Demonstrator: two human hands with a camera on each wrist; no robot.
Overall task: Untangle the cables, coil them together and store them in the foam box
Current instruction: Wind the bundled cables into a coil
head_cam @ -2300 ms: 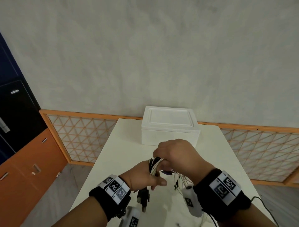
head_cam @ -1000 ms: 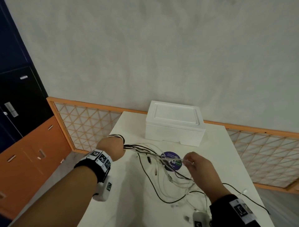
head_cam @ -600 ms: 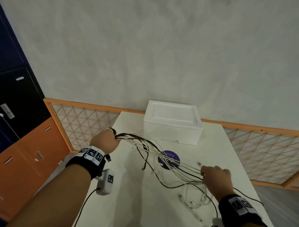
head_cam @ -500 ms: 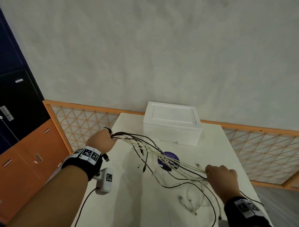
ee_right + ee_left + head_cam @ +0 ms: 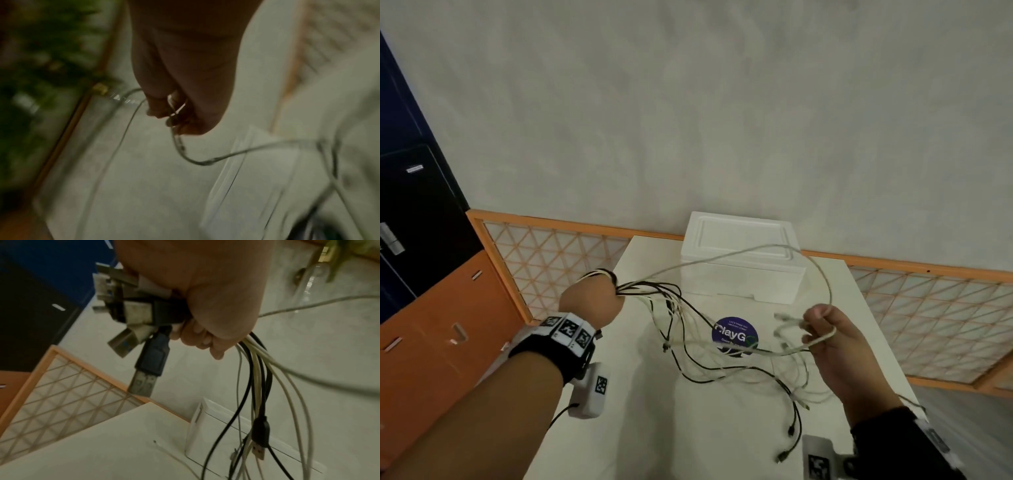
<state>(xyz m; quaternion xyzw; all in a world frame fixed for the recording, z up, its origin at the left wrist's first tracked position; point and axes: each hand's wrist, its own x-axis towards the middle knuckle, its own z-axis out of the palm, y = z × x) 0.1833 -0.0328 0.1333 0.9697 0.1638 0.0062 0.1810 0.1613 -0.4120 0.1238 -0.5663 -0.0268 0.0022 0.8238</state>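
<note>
White and black cables [image 5: 688, 329] bunch in the fisted left hand [image 5: 592, 301]; the raised right hand [image 5: 832, 339] pinches one.

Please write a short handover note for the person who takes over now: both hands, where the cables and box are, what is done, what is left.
Left hand: grips the cables by their plug ends.
Right hand: fingers curl round a white cable, lifted in a loop.
Foam box: at the table's far end, lid on.
Done: plug ends gathered.
Left: free the loose ends on the table, coil, open box, store.

Foam box [image 5: 743, 260] at counter's [image 5: 640, 428] far edge; cables [image 5: 722, 363] strung before it, between left hand [image 5: 592, 301] and right hand [image 5: 832, 339].
</note>
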